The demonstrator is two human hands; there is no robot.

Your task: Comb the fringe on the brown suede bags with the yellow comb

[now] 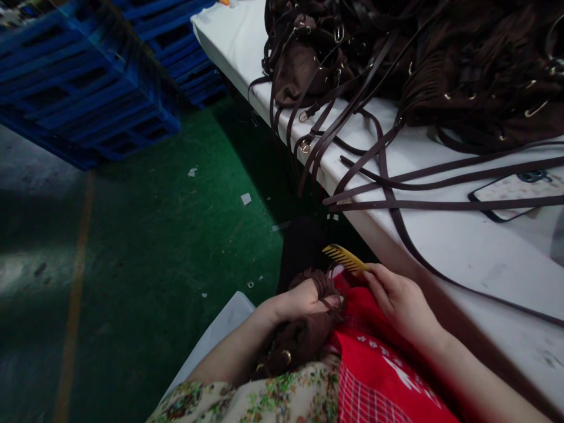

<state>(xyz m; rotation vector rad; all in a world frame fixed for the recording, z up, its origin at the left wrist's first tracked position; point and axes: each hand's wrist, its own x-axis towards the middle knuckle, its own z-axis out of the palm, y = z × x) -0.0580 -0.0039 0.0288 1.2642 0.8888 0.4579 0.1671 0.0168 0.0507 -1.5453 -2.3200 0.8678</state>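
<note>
On my lap lies a dark brown fringed bag (pixel 304 336), partly covered by my left forearm. My left hand (pixel 304 298) is closed around a bunch of its brown fringe strands (pixel 325 284). In my right hand (pixel 399 296) is a yellow comb (pixel 344 257), gripped at one end with its teeth pointing down and left. The comb is just above and to the right of the fringe; whether any strand touches its teeth I cannot tell. Beneath both hands spreads a red apron (pixel 374 352) with white print.
A white-topped table (pixel 480 247) runs along my right, its edge close to my right hand. Dark brown bags (pixel 462 76) are heaped on it, and straps (pixel 379 141) hang over the edge. A phone (pixel 515 194) lies under a strap. Blue pallets (pixel 88 82) stand on the green floor at left.
</note>
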